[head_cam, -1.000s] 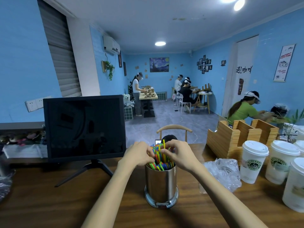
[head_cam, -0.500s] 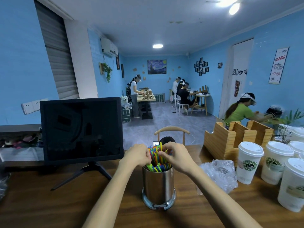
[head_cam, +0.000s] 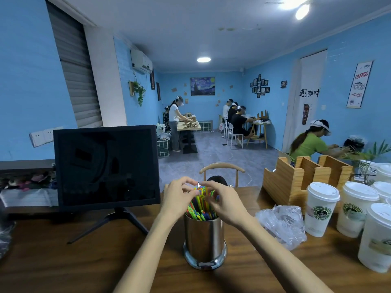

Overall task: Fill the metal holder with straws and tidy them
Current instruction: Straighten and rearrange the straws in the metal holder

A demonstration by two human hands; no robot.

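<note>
The straws already in the metal holder are being pinched at the tops by both hands, so tidying seems underway; levelling is judged next.

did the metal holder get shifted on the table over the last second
Cannot tell. The camera itself tilted, so everything shifted in view. Against the monitor stand and plastic bag, the metal holder sits in much the same spot.

- Upper ends of the straws hidden behind both hands.
- Rightmost cups at the tabletop's right edge cut off by the frame.
- Cup logo lettering too small to read.
</note>
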